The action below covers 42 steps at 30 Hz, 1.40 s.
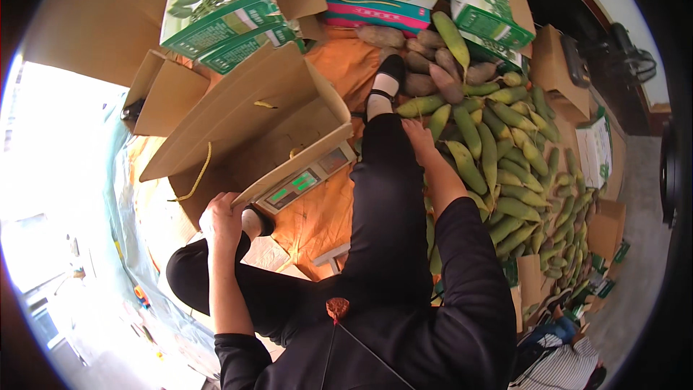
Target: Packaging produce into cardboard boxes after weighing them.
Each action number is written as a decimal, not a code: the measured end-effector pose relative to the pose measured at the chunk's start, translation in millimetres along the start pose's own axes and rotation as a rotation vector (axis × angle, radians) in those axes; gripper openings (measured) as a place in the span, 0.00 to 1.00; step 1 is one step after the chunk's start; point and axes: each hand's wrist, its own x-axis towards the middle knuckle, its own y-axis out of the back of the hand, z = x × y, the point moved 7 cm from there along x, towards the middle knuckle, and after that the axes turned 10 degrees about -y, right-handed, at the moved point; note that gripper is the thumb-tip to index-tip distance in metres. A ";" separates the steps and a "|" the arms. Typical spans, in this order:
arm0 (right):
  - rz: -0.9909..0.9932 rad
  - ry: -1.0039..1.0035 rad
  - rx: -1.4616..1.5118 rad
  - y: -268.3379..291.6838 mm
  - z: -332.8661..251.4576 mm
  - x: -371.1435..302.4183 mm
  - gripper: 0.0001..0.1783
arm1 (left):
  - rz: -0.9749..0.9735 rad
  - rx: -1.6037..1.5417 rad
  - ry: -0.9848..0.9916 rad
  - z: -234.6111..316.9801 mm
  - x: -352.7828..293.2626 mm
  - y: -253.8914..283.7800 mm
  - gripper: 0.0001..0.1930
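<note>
My left hand (220, 220) is closed on the near rim of an open cardboard box (267, 126), its fingers over the edge. The box is tilted and has yellow cord handles; it sits on a digital scale (292, 186) whose display glows green. Beside my bent right leg lies my right hand (419, 137), with its fingers loosely stretched against the leg and nothing visible in them. Close to it a large heap of long green radishes (489, 155) begins. Several darker, purplish-brown roots (419, 85) lie just beyond my foot.
Printed green-and-white cartons (231, 25) stand at the back left, with another carton (487, 0) at the back right. An orange sheet (325, 217) covers the floor under the scale. More cardboard (606, 231) borders the heap on the right. Another person (559, 357) is at the lower right.
</note>
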 end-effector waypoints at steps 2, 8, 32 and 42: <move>-0.070 -0.047 -0.096 -11.7 -1.9 12.2 0.29 | 0.011 0.000 0.011 -2.4 -0.4 -0.5 0.06; 0.051 -0.004 -0.214 -29.1 11.5 -2.7 0.19 | 0.005 -0.020 -0.013 -1.0 3.3 -1.3 0.05; 0.455 0.216 0.296 320.8 -66.2 -104.3 0.32 | -0.047 0.038 -0.049 -5.6 -4.5 1.6 0.08; 0.096 0.585 -0.099 234.7 -343.3 -59.0 0.15 | -0.013 0.092 -0.121 -10.3 -5.3 -5.2 0.08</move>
